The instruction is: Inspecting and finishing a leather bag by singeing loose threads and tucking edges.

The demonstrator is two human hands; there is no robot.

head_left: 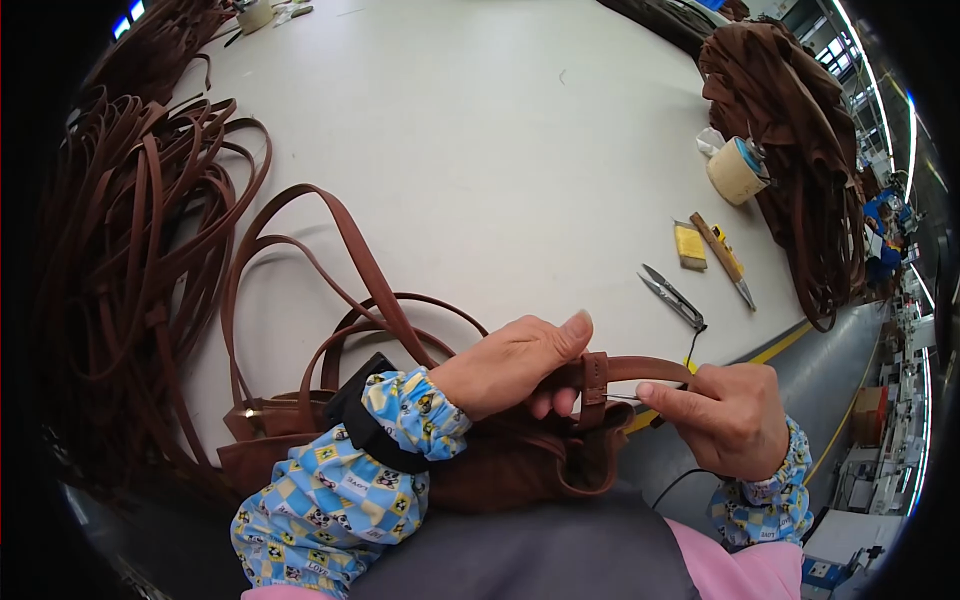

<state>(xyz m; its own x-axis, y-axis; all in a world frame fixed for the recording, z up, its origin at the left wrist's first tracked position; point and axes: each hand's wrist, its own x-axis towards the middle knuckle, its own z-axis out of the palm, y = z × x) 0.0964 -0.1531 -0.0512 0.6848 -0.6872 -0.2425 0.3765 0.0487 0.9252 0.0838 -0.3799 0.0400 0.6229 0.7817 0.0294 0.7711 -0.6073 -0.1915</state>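
A brown leather bag (510, 470) with long straps (340, 220) lies at the table's near edge in front of me. My left hand (510, 365) grips one strap at a leather loop with stitch holes (595, 385), its thumb raised and fingers curled underneath. My right hand (725, 410) is closed just right of the loop, thumb and fingers on a thin needle (625, 396) that points left at the loop; part of the strap runs behind these fingers.
Piled brown straps (150, 250) fill the left; draped brown leather (780, 120) lies at the right by a thread spool (735, 170). Black snips (672, 296), a wound yellow thread card (690, 245) and a wooden-handled tool (722, 260) lie on the white table (470, 140). Machinery lines the aisle.
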